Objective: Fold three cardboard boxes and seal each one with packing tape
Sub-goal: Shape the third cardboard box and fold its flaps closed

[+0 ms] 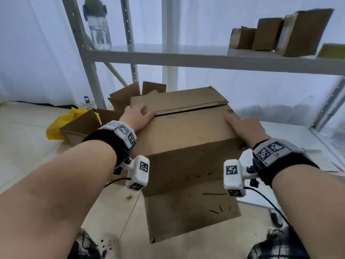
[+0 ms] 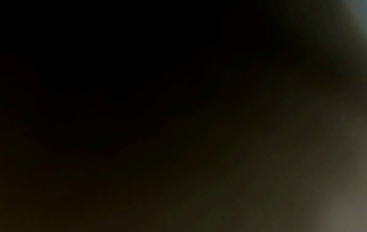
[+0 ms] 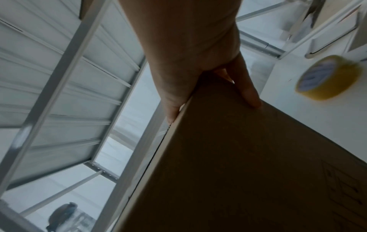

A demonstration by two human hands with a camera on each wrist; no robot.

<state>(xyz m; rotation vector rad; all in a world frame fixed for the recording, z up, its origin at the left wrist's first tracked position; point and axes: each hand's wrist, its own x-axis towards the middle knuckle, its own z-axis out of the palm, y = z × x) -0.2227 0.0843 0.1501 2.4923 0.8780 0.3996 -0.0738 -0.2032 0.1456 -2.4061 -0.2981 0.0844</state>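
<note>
A brown cardboard box stands in front of me with its two top flaps folded down; a dark seam runs between them. A loose bottom flap hangs toward me. My left hand lies flat on the top at the left end of the seam, fingers straight. My right hand presses the top right edge; the right wrist view shows this hand straddling the box edge with straight fingers. A yellow roll of packing tape lies on a white surface to the right. The left wrist view is dark.
A grey metal shelf rack stands behind the box, carrying small cardboard boxes at the right and a water bottle at the left. Open cardboard boxes and a yellow plastic bag lie at the left.
</note>
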